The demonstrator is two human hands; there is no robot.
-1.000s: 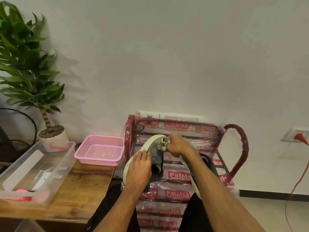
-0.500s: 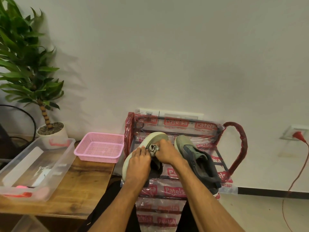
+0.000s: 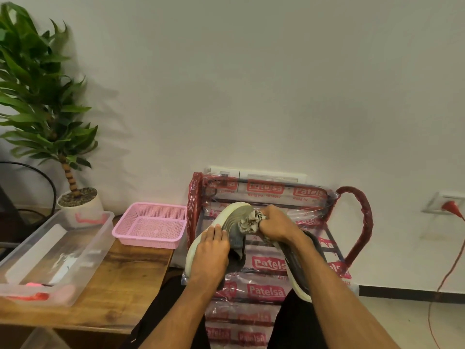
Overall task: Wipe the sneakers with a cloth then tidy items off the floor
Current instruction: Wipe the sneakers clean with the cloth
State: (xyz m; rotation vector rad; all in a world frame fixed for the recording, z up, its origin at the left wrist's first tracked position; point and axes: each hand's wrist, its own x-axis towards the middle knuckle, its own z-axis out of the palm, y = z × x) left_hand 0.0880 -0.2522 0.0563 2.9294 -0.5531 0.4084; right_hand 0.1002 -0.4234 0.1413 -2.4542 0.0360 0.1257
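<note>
Sneaker (image 3: 231, 217) stood tilted over the rack (image 3: 266, 290), sole facing out, right in the middle of the action. The left hand (image 3: 212, 250) held it steady, fingers (image 3: 217, 230) laid over the sole's edge. The right hand (image 3: 275, 224) was clenched tight around the cloth (image 3: 250, 221), bunched up and pressed against the sneaker's upper end. A second sneaker (image 3: 297, 273) lay on the rack just beside, partly under the right forearm. Off to the left, the counter (image 3: 125, 278) carried a pink basket (image 3: 151, 224), a clear bin (image 3: 50, 253) and a potted plant (image 3: 45, 96) behind it.
</note>
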